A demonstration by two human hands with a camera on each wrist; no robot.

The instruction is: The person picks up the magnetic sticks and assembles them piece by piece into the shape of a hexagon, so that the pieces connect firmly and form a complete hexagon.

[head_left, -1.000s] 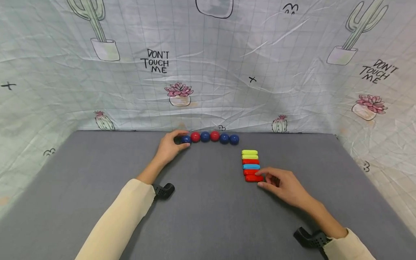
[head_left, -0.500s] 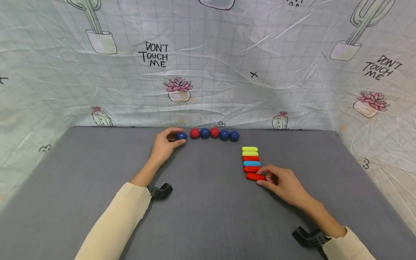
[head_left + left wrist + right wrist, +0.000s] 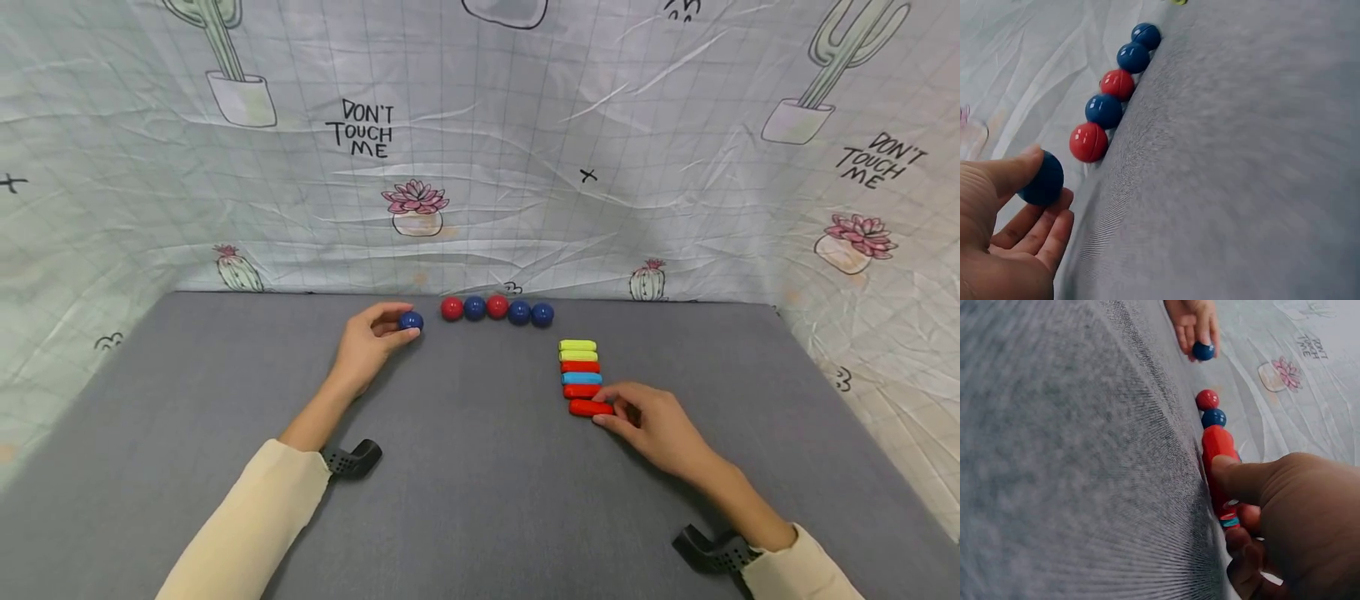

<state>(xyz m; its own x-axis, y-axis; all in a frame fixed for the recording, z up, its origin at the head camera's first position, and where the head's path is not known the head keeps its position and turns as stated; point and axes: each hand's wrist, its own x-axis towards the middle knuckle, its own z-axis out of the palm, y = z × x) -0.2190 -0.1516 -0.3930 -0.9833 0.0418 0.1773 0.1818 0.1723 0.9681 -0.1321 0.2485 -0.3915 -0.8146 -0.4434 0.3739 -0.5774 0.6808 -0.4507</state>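
My left hand [image 3: 367, 342] pinches a glossy blue ball [image 3: 410, 322] between thumb and fingers, a short gap to the left of a row of balls. That row runs along the back of the table, starting with a red ball [image 3: 452, 308], then blue, red and two blue ones. At the right, my right hand [image 3: 652, 421] pinches the right end of a red stick-like piece [image 3: 588, 407] with thumb and fingers. This piece lies nearest me, just off the column of similar pieces: red, blue [image 3: 581, 378], red and two yellow [image 3: 577, 346].
A grey cloth covers the table [image 3: 465, 500]. Behind it and at the sides hangs a white printed sheet [image 3: 495, 150] with cactus drawings. Each wrist wears a black strap mount [image 3: 352, 459].
My left hand has drawn the blue ball leftward, away from the row. The red piece in my right hand has shifted slightly right, out of line with the column.
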